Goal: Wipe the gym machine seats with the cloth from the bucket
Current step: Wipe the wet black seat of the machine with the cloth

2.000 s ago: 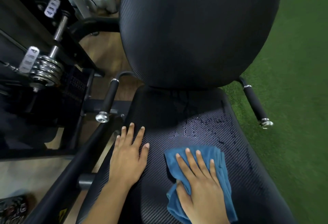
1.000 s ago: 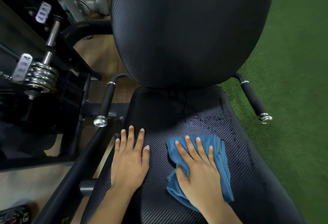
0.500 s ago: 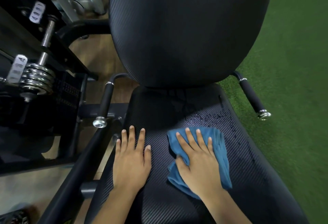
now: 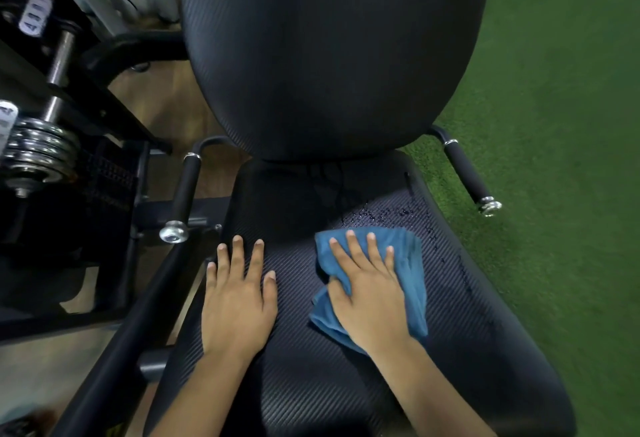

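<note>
A black ribbed seat pad (image 4: pixel 460 332) of a gym machine fills the lower middle, with its tall black backrest (image 4: pixel 329 49) rising behind it. A blue cloth (image 4: pixel 412 274) lies on the seat's middle right. My right hand (image 4: pixel 367 294) presses flat on the cloth with straight fingers, its thumb tucked at the cloth's left fold. My left hand (image 4: pixel 239 301) rests flat on the seat's left side, fingers spread. Water droplets (image 4: pixel 388 213) bead on the seat just beyond the cloth. No bucket is in view.
Two black padded handles with chrome ends flank the seat, one at the left (image 4: pixel 181 194) and one at the right (image 4: pixel 472 177). A chrome weight stack and bar (image 4: pixel 38 149) sit at far left on a black frame. Green turf (image 4: pixel 554 125) covers the floor on the right.
My right hand has pushed the cloth forward along the seat toward the backrest, over part of the wet patch. My left hand has stayed in its place on the seat.
</note>
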{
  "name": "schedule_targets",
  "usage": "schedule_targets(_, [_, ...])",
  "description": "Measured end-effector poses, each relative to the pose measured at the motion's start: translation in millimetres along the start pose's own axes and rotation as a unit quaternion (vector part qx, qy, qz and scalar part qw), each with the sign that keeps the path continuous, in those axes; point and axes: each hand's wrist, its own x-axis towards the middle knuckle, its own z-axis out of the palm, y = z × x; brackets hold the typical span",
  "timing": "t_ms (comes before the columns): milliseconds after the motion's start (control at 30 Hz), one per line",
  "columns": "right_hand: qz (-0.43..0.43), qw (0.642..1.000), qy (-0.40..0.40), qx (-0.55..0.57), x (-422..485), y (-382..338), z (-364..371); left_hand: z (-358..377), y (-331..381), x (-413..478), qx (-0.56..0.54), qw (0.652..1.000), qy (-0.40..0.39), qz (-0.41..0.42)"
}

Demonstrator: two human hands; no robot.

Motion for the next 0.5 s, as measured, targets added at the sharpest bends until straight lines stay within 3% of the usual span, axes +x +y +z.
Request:
schedule_targets(133, [-0.066, 0.998, -0.012, 0.019, -33.8, -1.0, -2.6, -0.7, -1.1, -0.4, -0.004, 1.0, -0.001, 0.003])
schedule_targets(333, [0.015, 0.999, 0.021, 0.019, -37.9, 22.2, -7.9, -1.3, -0.4, -3.1, -0.011, 1.0, 0.0, 0.001])
schedule_targets(500, [-0.008, 1.0, -0.006, -0.022, -28.0, 9.7, -2.9, -0.8, 1.6, -1.4, -0.005, 1.0, 0.001, -0.001])
